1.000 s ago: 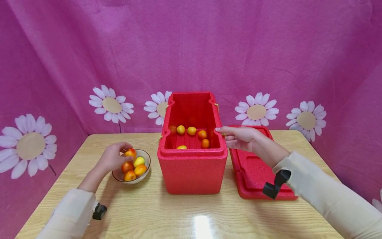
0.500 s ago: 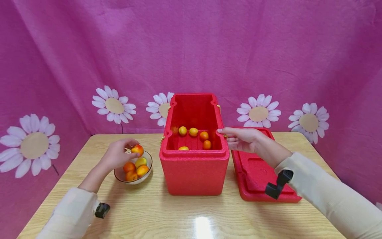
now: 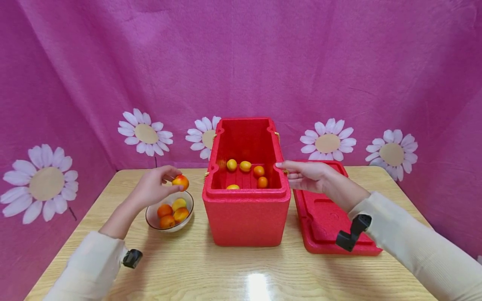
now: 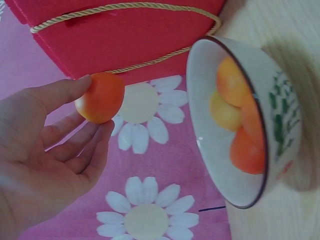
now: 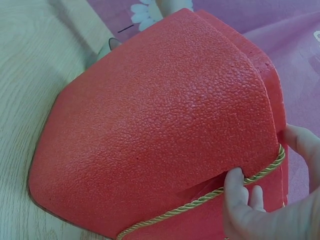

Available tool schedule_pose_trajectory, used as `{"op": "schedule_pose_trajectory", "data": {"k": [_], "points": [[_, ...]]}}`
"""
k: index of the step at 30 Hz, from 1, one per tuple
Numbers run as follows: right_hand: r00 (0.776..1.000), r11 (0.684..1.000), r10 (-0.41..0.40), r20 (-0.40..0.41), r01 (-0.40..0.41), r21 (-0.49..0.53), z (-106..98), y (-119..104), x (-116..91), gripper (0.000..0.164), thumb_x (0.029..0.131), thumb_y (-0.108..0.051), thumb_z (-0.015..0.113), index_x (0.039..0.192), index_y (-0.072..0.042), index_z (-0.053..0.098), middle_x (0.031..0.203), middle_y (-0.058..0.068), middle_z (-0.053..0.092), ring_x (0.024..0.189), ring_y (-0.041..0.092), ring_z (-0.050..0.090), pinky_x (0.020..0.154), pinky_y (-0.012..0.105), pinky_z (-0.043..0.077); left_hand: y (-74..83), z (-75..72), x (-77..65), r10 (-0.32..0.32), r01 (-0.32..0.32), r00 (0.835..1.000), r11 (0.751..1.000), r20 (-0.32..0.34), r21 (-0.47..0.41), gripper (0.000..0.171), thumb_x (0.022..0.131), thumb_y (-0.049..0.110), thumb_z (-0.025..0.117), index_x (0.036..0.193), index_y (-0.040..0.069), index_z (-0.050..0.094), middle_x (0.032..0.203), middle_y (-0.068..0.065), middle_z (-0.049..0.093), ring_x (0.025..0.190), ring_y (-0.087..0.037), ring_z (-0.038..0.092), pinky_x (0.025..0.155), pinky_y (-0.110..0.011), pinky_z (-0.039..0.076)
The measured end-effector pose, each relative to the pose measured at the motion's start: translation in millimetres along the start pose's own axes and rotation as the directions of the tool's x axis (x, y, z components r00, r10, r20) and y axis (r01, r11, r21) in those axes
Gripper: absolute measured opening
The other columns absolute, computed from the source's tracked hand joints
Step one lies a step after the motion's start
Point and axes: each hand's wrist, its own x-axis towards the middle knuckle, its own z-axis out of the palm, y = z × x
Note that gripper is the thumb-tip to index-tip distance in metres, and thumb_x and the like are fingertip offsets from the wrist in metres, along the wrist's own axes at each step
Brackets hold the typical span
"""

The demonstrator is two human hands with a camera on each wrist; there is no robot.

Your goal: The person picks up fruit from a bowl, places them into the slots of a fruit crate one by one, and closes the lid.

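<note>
My left hand (image 3: 156, 186) pinches a small round orange-red fruit (image 3: 180, 182) between thumb and fingertips, in the air above the far side of a white bowl (image 3: 182, 227). Several orange and yellow fruits (image 3: 166, 221) lie in that bowl. In the left wrist view the held fruit (image 4: 101, 97) is apart from the brown-rimmed bowl (image 4: 277, 65). A tall red foam box (image 3: 246, 221) stands uncovered in the middle, with several yellow and orange fruits (image 3: 245, 166) on its floor. My right hand (image 3: 310, 175) grips the box's right rim, thumb on top, fingers against the side by the gold rope (image 5: 200, 201).
The red lid (image 3: 335, 217) lies on the wooden table (image 3: 203, 271) to the right of the box, under my right forearm. A pink cloth (image 3: 241, 62) with white daisies hangs behind and at both sides. Black cameras (image 3: 132, 258) sit on my wrists.
My left hand has lifted the orange-red fruit out of the bowl and carried it up and to the right. The right hand stays on the box rim. The view has shifted slightly.
</note>
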Motion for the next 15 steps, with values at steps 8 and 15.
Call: {"op": "schedule_pose_trajectory", "data": {"k": [8, 15], "points": [[1.0, 1.0, -0.008, 0.011, 0.007, 0.007, -0.6, -0.1, 0.2, 0.032, 0.094, -0.033, 0.059, 0.114, -0.009, 0.054, 0.088, -0.003, 0.072, 0.083, 0.01, 0.068, 0.083, 0.026, 0.058, 13.2, -11.7, 7.4, -0.018, 0.018, 1.0, 1.0, 0.006, -0.017, 0.033, 0.086, 0.017, 0.07, 0.113, 0.0, 0.063, 0.104, -0.018, 0.07, 0.094, -0.03, 0.065, 0.086, -0.044, 0.055], [1.0, 1.0, -0.011, 0.013, 0.011, 0.014, -0.9, 1.7, 1.2, 0.023, 0.095, -0.031, 0.057, 0.106, -0.011, 0.058, 0.085, -0.003, 0.072, 0.08, 0.009, 0.068, 0.081, 0.026, 0.058, 25.2, -17.4, 15.6, -0.008, 0.008, 1.0, 1.0, -0.003, -0.012, 0.032, 0.085, 0.018, 0.071, 0.111, 0.001, 0.064, 0.1, -0.017, 0.071, 0.09, -0.028, 0.068, 0.082, -0.042, 0.056]]}}
